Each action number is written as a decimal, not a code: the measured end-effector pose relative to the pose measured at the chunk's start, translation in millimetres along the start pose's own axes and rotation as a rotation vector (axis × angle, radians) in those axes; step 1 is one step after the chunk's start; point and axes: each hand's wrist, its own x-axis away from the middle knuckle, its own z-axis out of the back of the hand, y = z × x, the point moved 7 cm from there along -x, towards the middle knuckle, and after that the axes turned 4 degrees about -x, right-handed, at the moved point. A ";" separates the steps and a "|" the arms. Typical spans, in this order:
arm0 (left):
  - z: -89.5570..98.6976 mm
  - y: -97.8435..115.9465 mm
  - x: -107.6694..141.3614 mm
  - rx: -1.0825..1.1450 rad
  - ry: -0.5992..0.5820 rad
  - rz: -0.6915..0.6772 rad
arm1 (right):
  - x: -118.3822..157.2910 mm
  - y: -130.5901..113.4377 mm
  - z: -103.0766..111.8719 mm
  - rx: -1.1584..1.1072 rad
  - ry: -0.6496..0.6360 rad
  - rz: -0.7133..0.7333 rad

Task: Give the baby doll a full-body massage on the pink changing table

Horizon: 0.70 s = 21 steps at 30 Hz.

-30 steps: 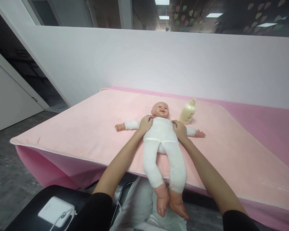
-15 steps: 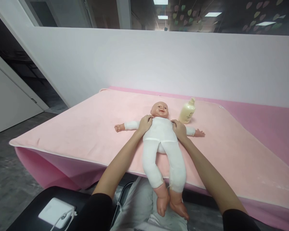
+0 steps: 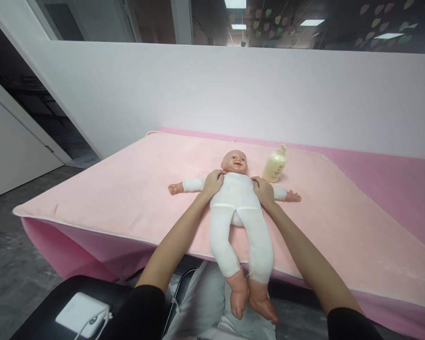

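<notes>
A baby doll [image 3: 235,191] with a white cloth body lies on its back on a pale pink blanket [image 3: 127,179], arms spread wide. Its legs point toward me, and the feet hang past the table's front edge. My left hand [image 3: 213,183] is closed around the doll's shoulder on the left of the view, fingers curled over the top. At the opposite shoulder, my right hand [image 3: 264,190] grips in the same way. My thumbs are partly hidden. Just beyond my right hand stands a pale yellow pump bottle [image 3: 275,165], apart from my fingers.
A white wall [image 3: 233,94] rises behind the table. At lower left, a white device [image 3: 82,315] with a cable rests on a black seat [image 3: 38,314]. Darker pink cloth [image 3: 393,189] shows beside and under the blanket.
</notes>
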 end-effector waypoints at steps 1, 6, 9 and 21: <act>-0.1 -0.1 0.0 0.002 0.001 0.001 | 0.0 -0.2 0.1 0.001 -0.001 -0.001; -0.3 -0.8 0.3 -0.002 -0.008 0.013 | 0.2 -1.4 0.8 0.005 -0.004 -0.009; 0.3 -0.1 0.3 0.002 -0.003 0.001 | 0.4 -1.9 0.9 0.003 -0.004 -0.007; 1.2 2.2 0.6 -0.014 -0.009 0.000 | 1.1 -2.9 2.2 -0.003 0.005 -0.001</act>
